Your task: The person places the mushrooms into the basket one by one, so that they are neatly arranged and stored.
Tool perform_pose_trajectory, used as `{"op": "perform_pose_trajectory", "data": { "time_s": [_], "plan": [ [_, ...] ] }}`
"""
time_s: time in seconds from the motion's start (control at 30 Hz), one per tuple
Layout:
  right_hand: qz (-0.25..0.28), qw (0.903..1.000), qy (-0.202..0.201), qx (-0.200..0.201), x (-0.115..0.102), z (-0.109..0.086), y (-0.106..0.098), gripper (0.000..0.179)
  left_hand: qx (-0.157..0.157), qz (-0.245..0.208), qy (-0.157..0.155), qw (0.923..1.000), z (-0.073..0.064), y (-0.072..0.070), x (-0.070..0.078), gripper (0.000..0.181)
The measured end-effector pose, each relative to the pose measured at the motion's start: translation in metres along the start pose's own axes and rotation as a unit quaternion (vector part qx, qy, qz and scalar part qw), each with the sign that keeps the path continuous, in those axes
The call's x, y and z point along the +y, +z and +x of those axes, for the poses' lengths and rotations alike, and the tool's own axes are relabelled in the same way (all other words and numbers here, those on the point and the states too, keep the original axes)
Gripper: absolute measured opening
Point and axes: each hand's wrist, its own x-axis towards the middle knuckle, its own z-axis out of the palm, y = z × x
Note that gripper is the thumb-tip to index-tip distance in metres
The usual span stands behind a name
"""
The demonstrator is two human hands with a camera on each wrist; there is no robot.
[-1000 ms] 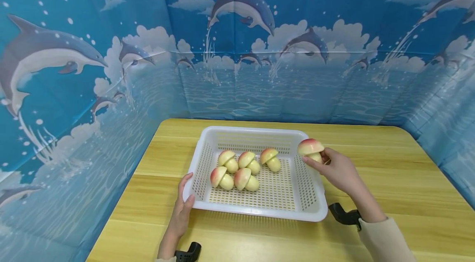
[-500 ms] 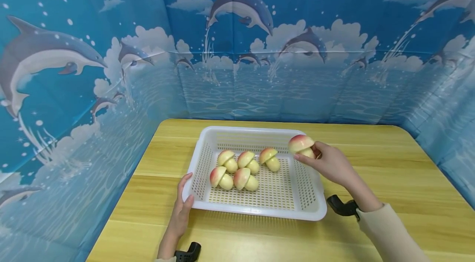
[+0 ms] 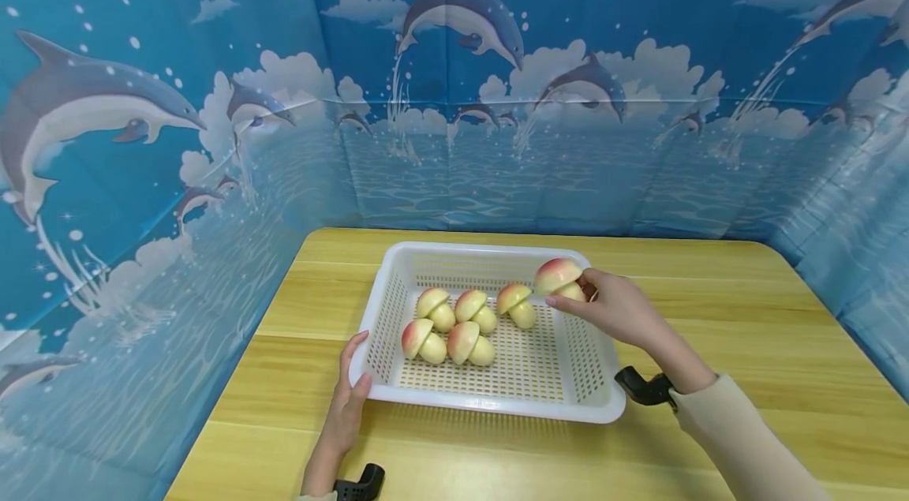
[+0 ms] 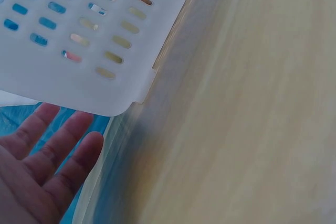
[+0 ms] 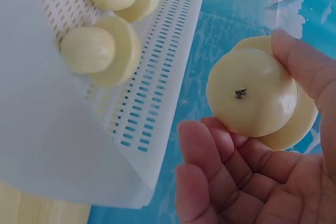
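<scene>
My right hand pinches a mushroom-shaped piece by its rounded stem, over the right back part of a white plastic basket. Its cap is cream, blushed red on top, and a small dark mark shows on the stem's end in the right wrist view. Several matching mushrooms lie inside; one mushroom is nearest the held one, while another mushroom lies towards the front. At the basket's front left corner, my left hand touches the rim, its visible fingers fairly straight and spread.
The basket stands on a wood-grain table with rounded far corners. Blue dolphin-print cloth hangs behind and at both sides. Each wrist wears a black mount, such as the right black mount.
My right hand has carried its mushroom leftward, from the basket's right rim to over its inside. The left hand, the basket and the mushrooms inside stay where they were.
</scene>
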Motion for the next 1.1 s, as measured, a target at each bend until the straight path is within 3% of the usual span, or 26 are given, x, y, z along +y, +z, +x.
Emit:
{"op": "perform_pose_trajectory", "data": {
  "time_s": [1.1],
  "plan": [
    [-0.034, 0.9947, -0.048, -0.084, -0.018, 0.022, 0.022, 0.046, -0.005, -0.009, -0.001, 0.9999, 0.000, 0.000, 0.000, 0.054]
  ]
}}
